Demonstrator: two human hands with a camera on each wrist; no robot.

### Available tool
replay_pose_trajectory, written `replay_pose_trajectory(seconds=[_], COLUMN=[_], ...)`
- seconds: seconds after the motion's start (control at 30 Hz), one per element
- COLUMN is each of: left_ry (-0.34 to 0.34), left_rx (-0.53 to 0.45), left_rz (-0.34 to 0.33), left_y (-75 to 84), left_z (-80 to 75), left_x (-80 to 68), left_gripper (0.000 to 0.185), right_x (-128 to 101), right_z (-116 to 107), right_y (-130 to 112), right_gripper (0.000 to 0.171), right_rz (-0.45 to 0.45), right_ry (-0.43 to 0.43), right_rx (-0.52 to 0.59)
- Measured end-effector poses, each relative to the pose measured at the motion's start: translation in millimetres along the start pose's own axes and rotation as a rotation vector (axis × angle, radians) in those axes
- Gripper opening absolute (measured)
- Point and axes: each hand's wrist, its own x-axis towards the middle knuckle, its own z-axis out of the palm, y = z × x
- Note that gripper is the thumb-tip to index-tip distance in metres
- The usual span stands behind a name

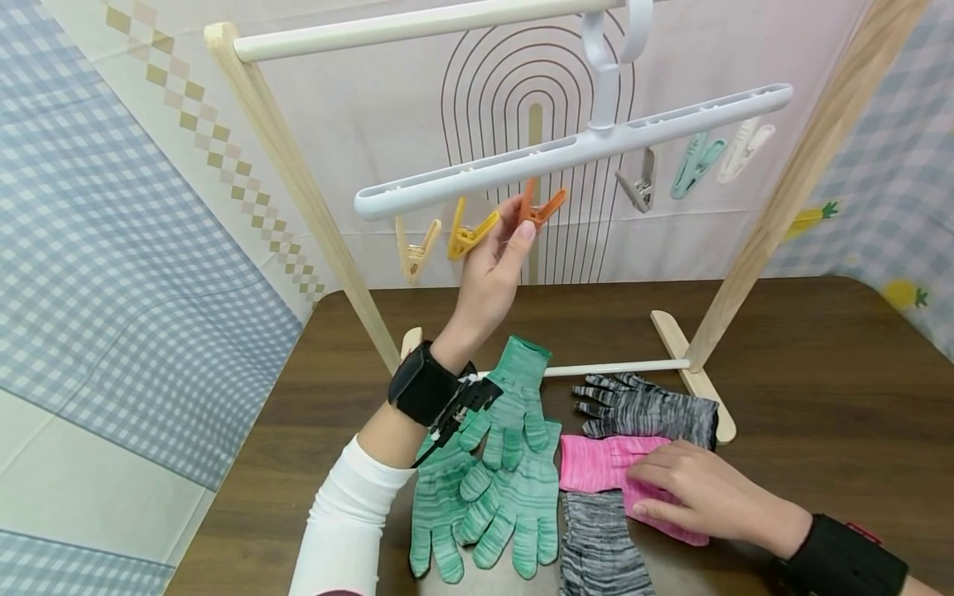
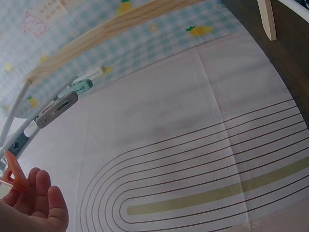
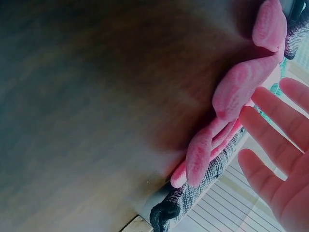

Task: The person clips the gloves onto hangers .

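Head camera looks down over the tabletop [image 1: 820, 372]; left wrist view tilts up, close to the orange peg [image 2: 13, 175]; right wrist view hugs the pink glove [image 3: 231, 96], shared with head.

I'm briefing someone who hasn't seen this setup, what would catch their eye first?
The left hand raised to the orange clip under the white clip hanger on the wooden rack. Below, the right hand rests flat on a pink glove among green gloves and grey ones on the dark table.

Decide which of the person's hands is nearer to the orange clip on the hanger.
Left. The left hand is raised with fingertips at the orange clip; the right hand rests on the pink glove, far below.
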Motion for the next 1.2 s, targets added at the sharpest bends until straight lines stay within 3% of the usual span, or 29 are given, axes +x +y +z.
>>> replay_pose_trajectory(seconds=[0.27, 0.63, 1.2], left_ry=[0.018, 0.069, 0.113], left_rx=[0.054, 0.075, 0.104], left_rz=[0.031, 0.018, 0.024], left_y=[2.6, 32.7, 30.1], left_z=[1.2, 5.5, 7.0], left_x=[2.9, 1.5, 6.0], left_gripper=[0.041, 0.044, 0.043], right_x=[0.7, -0.2, -0.9], right_z=[1.3, 1.4, -0.6], right_y=[-1.3, -1.0, 1.6], right_gripper=[0.026, 0.026, 0.024], right_rz=[0.001, 0.001, 0.0], right_ry=[0.006, 0.01, 0.028], right_rx=[-0.008, -0.011, 0.0])
